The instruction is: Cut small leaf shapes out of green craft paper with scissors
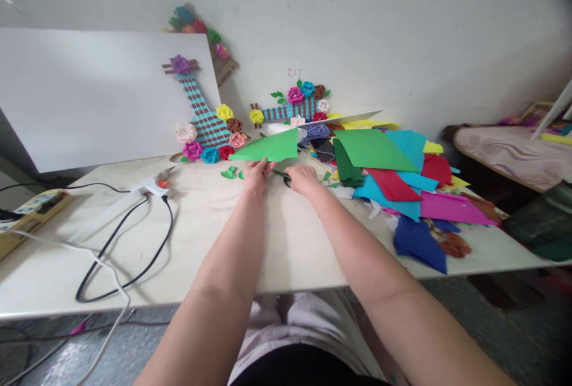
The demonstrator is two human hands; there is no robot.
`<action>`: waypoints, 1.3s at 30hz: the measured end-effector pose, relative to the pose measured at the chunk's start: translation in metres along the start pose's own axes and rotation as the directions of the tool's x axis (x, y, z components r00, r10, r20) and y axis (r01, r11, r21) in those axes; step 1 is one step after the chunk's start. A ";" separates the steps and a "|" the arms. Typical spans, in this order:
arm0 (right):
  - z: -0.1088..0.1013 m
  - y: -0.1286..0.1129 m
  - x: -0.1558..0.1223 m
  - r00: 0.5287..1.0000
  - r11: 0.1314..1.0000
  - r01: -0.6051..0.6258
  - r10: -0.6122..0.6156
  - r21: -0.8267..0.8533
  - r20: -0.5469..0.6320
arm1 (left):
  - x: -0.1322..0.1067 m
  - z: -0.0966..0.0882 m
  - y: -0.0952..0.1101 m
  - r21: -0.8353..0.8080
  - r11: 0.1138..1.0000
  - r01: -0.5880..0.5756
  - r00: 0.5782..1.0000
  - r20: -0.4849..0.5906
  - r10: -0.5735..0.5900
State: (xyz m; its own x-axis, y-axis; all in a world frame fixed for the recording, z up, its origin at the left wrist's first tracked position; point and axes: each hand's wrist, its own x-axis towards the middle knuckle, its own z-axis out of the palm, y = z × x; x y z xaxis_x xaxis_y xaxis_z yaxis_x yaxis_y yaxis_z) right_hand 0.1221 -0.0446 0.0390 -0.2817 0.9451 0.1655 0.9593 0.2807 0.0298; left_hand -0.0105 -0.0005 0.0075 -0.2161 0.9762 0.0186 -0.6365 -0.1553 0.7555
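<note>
My left hand (258,173) pinches the near edge of a green paper sheet (270,145), which is lifted at a slant above the table. In my right hand (302,179) is a pair of dark-handled scissors (286,179), its fingers closed around the handles. The blades point left, toward the paper's lower edge beside my left hand; whether they touch the paper I cannot tell. Several small green paper leaves (229,173) lie on the table just left of my left hand.
Coloured sheets (388,186) pile up at the right. A glue gun (154,184) with a looped black cord lies left, near a power strip (38,213). Two flower-trimmed guitar shapes (208,127) stand at the back, by a white board (102,94). Blue yarn (316,132) sits behind the scissors.
</note>
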 end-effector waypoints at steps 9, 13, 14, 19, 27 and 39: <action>0.000 0.010 0.001 0.996 0.992 -0.094 0.094 0.089 0.012 | 0.002 -0.002 0.001 0.046 0.999 -0.029 0.999 -0.023 0.031; -0.001 0.019 0.003 0.984 0.964 -0.160 0.140 0.210 0.108 | 0.008 -0.005 -0.003 0.030 0.997 -0.074 0.997 -0.009 0.074; -0.001 0.021 0.003 0.978 0.949 -0.182 0.146 0.259 0.151 | 0.009 -0.006 -0.004 0.019 0.996 -0.085 0.996 -0.007 0.086; 0.007 0.038 0.005 0.954 0.834 -0.197 0.042 0.516 0.296 | 0.010 -0.005 -0.004 -0.010 0.996 -0.088 0.996 -0.021 0.088; 0.009 0.066 0.003 0.897 0.651 -0.171 -0.207 0.740 0.390 | 0.011 -0.007 -0.004 -0.074 0.996 -0.050 0.999 -0.024 0.048; 0.001 0.059 -0.004 0.915 0.468 -0.207 -0.217 0.859 0.339 | 0.004 0.003 -0.001 -0.139 0.989 0.052 0.998 -0.017 -0.055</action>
State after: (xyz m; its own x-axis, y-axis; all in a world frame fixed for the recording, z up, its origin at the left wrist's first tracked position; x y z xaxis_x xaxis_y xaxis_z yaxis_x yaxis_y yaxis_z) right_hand 0.1795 -0.0322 0.0395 -0.4720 0.8611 -0.1891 0.4919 0.0793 -0.8670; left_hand -0.0086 0.0038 0.0085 -0.1935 0.9805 -0.0345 -0.7437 -0.1237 0.6570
